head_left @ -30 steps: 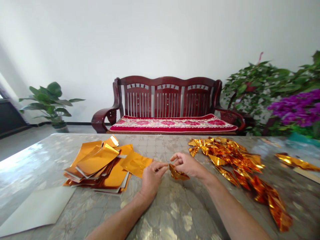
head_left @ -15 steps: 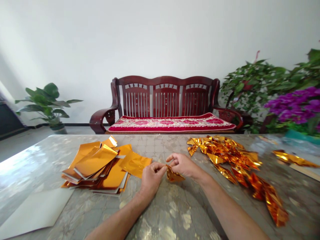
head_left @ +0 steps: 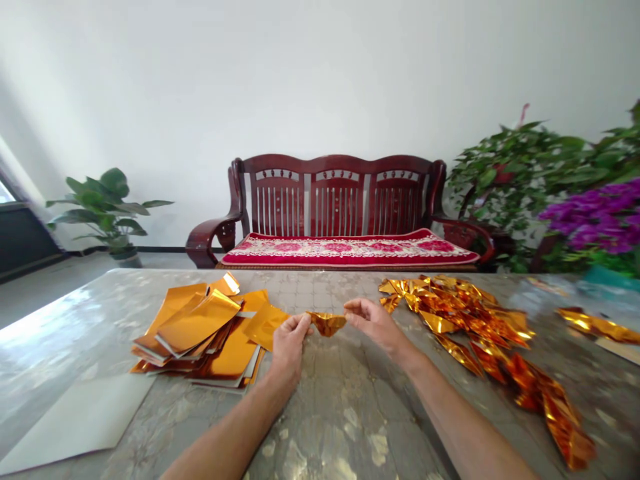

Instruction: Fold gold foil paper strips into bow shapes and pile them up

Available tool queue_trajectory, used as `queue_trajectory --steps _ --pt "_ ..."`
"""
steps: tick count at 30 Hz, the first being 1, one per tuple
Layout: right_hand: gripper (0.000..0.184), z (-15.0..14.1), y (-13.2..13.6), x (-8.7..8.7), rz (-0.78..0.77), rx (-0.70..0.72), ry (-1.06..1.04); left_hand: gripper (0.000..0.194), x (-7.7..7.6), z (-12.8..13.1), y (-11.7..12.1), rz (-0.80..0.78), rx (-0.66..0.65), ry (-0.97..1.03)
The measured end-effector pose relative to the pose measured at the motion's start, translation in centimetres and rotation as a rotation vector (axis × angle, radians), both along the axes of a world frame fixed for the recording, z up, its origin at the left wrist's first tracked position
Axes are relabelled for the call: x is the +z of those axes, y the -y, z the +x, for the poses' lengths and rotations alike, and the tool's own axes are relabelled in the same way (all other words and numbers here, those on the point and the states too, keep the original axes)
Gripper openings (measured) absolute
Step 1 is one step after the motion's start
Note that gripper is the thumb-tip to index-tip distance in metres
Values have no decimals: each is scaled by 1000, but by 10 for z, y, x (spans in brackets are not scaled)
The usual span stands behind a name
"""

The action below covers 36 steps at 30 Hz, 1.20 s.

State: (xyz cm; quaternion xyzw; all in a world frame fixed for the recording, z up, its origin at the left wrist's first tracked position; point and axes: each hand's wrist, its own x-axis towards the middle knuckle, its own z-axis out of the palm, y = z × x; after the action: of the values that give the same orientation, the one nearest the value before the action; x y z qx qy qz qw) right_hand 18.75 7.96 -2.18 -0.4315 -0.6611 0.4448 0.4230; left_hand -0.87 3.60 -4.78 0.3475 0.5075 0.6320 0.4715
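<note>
The left hand point(head_left: 289, 343) and right hand point(head_left: 376, 327) pinch a folded foil piece point(head_left: 327, 324) between them by its ends, shaped pieces point(head_left: 463, 313) already heaped right of this grip, while flat gold sheets point(head_left: 200, 321) stacked left of it look unfolded.

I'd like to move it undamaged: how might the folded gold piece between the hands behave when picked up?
The folded gold piece looks light: the left hand seems to hold it by one tip. Thin, creased sides would probably crush easily. Tapered ends make rolling unlikely.
</note>
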Motion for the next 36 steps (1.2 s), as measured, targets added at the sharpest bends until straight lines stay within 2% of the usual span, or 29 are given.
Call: queue_trajectory --steps 5,16,21,29,36 --pt "42 -4 -1 -7 5 -13 -16 42 -4 1 -1 28 -7 7" --pt "25 -15 14 3 246 -101 78 27 -11 -4 -4 266 22 -89" --pt "25 -19 21 6 334 -123 38 23 -8 -5 -2 333 27 -117" --pt "30 -14 26 -1 693 -152 235 24 -3 -1 1 275 25 -118" --pt "35 -11 25 -4 912 -133 349 29 1 -3 7 220 31 -314"
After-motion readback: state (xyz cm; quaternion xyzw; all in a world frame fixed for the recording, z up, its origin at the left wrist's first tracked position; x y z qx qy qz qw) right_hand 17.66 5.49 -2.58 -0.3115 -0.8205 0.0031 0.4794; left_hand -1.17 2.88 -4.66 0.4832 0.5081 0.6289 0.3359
